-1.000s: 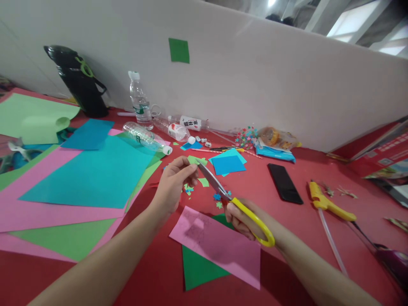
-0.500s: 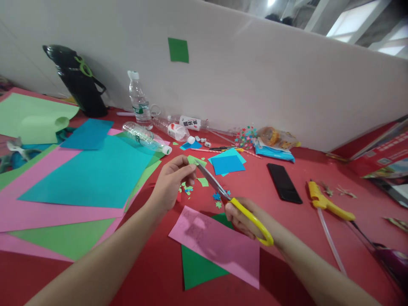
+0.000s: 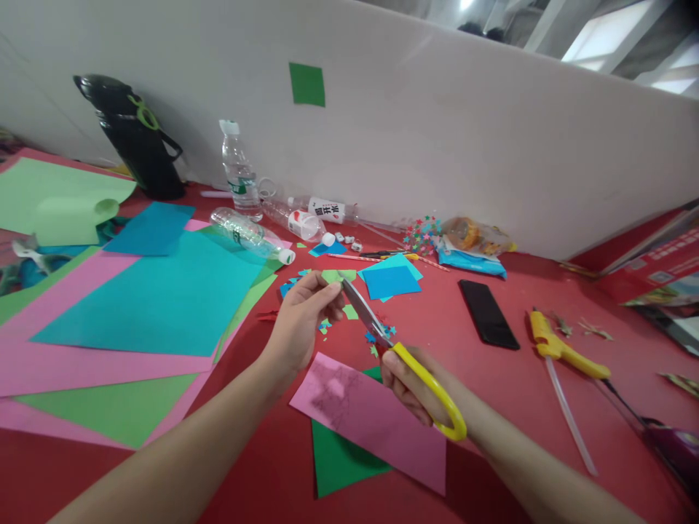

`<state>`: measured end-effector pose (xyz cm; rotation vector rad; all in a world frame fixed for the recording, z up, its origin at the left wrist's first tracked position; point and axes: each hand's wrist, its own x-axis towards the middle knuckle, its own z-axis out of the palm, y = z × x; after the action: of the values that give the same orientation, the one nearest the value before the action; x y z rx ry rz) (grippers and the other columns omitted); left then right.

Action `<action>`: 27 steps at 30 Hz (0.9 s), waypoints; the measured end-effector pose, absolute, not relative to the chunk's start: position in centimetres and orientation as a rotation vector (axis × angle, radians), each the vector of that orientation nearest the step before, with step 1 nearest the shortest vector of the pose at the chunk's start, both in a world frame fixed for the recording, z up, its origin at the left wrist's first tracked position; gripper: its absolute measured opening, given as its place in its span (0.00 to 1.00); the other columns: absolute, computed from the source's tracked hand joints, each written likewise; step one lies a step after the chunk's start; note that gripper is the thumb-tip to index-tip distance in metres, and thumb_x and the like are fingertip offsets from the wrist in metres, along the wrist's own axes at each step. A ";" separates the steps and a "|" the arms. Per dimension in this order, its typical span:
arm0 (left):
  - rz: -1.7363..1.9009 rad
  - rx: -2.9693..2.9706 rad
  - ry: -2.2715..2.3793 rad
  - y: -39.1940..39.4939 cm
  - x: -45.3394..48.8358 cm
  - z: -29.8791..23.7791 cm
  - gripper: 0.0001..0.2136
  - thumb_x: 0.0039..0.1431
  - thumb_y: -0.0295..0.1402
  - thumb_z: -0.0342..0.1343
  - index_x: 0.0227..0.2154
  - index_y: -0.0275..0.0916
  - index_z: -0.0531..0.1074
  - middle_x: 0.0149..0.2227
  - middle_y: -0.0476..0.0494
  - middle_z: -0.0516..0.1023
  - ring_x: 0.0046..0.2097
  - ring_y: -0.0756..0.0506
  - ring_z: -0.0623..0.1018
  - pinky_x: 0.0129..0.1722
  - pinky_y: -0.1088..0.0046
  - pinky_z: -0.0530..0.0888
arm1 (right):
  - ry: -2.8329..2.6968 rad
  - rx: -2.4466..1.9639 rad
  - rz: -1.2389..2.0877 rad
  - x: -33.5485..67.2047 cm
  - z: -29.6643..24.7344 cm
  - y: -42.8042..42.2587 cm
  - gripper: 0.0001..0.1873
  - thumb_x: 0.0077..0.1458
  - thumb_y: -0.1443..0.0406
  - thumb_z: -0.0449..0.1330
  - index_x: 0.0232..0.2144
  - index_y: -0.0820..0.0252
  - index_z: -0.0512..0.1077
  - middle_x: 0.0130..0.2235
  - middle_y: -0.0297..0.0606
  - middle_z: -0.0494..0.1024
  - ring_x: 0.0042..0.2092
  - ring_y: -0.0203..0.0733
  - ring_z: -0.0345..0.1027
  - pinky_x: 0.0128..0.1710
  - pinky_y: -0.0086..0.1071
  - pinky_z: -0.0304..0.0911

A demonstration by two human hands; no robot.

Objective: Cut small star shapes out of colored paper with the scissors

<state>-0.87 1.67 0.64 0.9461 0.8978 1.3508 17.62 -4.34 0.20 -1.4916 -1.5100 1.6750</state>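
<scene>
My right hand [image 3: 407, 382] grips yellow-handled scissors [image 3: 404, 356], their blades pointing up and left toward my left hand [image 3: 303, 320]. The left hand's fingers are pinched at the blade tips on something too small to make out, probably a scrap of paper. Small green and blue paper scraps [image 3: 328, 324] lie on the red table [image 3: 491, 393] beneath the hands. A pink sheet [image 3: 371, 422] lies over a dark green sheet [image 3: 338, 458] just below the hands.
Large teal, pink and green sheets [image 3: 147, 306] cover the left. Plastic bottles [image 3: 240, 175], a black flask [image 3: 136, 138], blue squares [image 3: 390, 280], a black phone [image 3: 488, 314], a yellow glue gun [image 3: 565, 349] and a white partition [image 3: 437, 124] lie beyond.
Both hands have dropped slightly toward me, the scissors tilting a little steeper. The left hand's pinch stays at the blade tips.
</scene>
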 end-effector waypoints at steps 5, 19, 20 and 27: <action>1.347 0.962 0.895 1.7 -0.9 0.6 0.08 0.56 0.32 0.58 0.24 0.38 0.67 0.22 0.52 0.72 0.23 0.54 0.69 0.26 0.77 0.65 | -1.521 -1.498 1.660 17.7 -0.2 -4.3 0.31 0.51 0.36 0.51 0.22 0.56 0.59 0.12 0.19 0.53 0.11 0.26 0.45 0.09 0.22 0.42; 1.333 0.951 0.894 1.7 -0.8 0.7 0.08 0.56 0.32 0.58 0.24 0.38 0.68 0.23 0.51 0.73 0.23 0.54 0.70 0.26 0.76 0.66 | -1.489 -1.515 1.643 17.6 -0.1 -4.3 0.29 0.53 0.39 0.53 0.22 0.56 0.58 0.12 0.19 0.52 0.11 0.26 0.43 0.09 0.22 0.42; 1.329 0.958 0.892 1.7 -0.8 0.7 0.08 0.56 0.32 0.58 0.24 0.38 0.67 0.23 0.51 0.73 0.23 0.53 0.70 0.26 0.76 0.66 | -1.483 -1.519 1.644 17.6 -0.1 -4.3 0.28 0.53 0.39 0.53 0.22 0.56 0.59 0.12 0.19 0.52 0.11 0.26 0.44 0.09 0.22 0.43; 1.313 0.983 0.893 1.6 -0.7 0.7 0.07 0.55 0.32 0.57 0.24 0.39 0.68 0.22 0.51 0.73 0.22 0.53 0.70 0.25 0.76 0.66 | -1.437 -1.567 1.621 17.3 0.5 -4.2 0.27 0.53 0.42 0.56 0.21 0.55 0.57 0.12 0.19 0.50 0.11 0.26 0.42 0.09 0.21 0.42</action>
<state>-0.69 1.62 0.74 0.9826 0.8928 1.3134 17.32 -4.23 0.49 -1.5665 -1.4372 1.6208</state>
